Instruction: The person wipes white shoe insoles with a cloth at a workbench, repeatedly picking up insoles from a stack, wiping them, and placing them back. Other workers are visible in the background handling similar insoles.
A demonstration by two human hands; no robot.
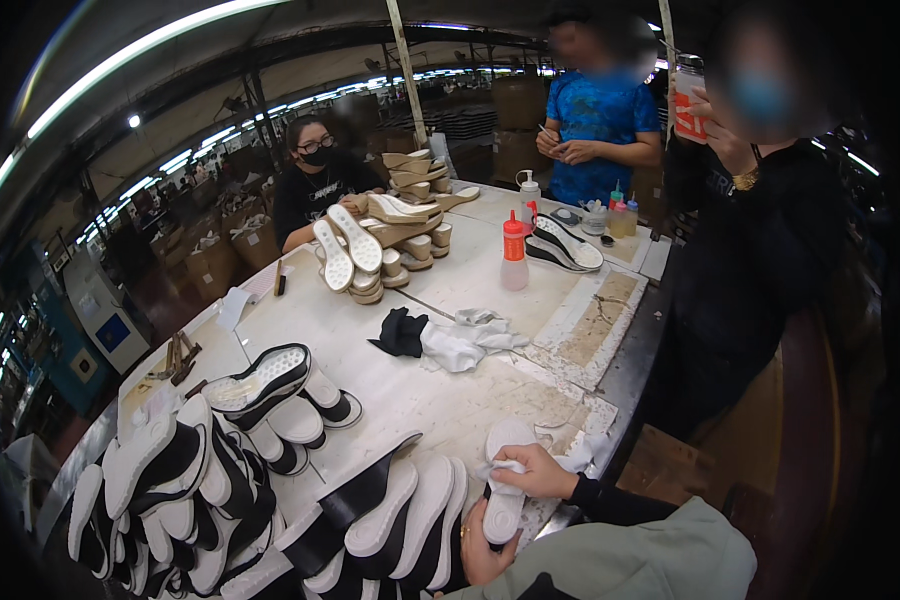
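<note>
A pale, stained worktable (370, 405) fills most of the view. Black-and-white wedge shoe soles (160, 470) are heaped across its near left. A smaller stack of tan wedge soles (410, 235) stands on the far side. Crumpled black and white cloths (455, 345) lie mid-table. At the near right edge is one white-faced sole (504, 512), its near end grasped by the left hand (485, 558). The right hand (538, 472), fingers bent, pinches a small white cloth wad (500, 467) against that sole's upper face.
</note>
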